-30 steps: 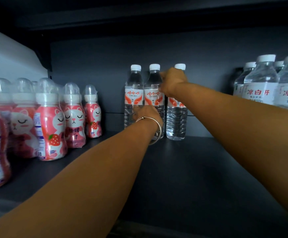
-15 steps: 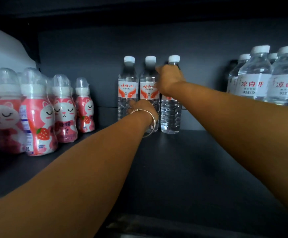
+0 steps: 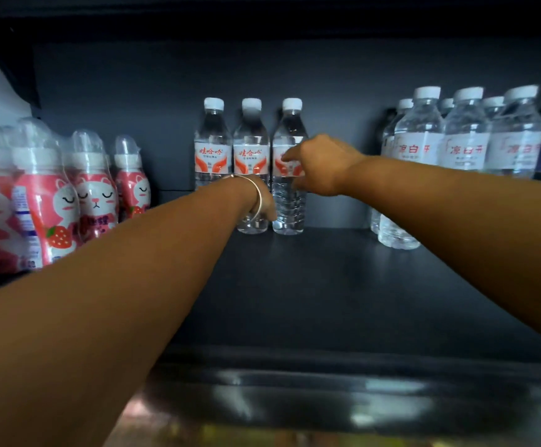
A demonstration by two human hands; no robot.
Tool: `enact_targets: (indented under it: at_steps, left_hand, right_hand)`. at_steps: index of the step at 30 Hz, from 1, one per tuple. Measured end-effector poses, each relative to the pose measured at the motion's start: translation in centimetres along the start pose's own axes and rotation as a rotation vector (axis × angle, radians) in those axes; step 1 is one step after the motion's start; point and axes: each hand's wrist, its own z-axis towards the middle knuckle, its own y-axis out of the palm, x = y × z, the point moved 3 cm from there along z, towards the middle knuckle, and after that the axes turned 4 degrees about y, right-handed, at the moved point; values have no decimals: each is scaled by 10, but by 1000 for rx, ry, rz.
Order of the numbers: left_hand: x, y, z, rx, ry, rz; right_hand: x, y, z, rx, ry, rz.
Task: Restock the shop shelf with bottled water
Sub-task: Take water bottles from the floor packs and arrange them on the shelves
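At the back of the dark shelf our right hand rests on the label of the right water bottle, with the fingers loosely bent; we cannot tell if they hold it tight. Our left hand, with a silver bangle on the wrist, is low in front of the middle water bottle, and we cannot see its fingers. The left water bottle stands just beside them, all three upright in a row. Pink cat drink bottles stand on the left. More clear bottles stand on the right.
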Motion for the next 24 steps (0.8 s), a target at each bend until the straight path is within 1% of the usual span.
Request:
enact_targets:
  at_steps: [2,6,10,13,18,22,24]
  left_hand:
    - [5,-4,-9,6,23,15]
    - [19,-12,-36,14,40,-47]
    - [47,-16,-82,77,119,32]
    - [73,-13,-126,118,166,7]
    - [125,14,-212,208,231,-108]
    - [169,53,-270,187,286,-191]
    - [187,80,-295,174,316,-197]
  right_hand:
    - [3,2,-12,-81,9,-32]
    - [9,-8,-41,-186,30,-60]
    - [16,-26,-85,-238,55,-81]
    - [27,-44,-128,-220,73,-80]
    - [50,-70,-231,-109,135,-44]
    - [65,-78,-329,-59,173,-26]
    - [71,-73,-377,-86,175,-22]
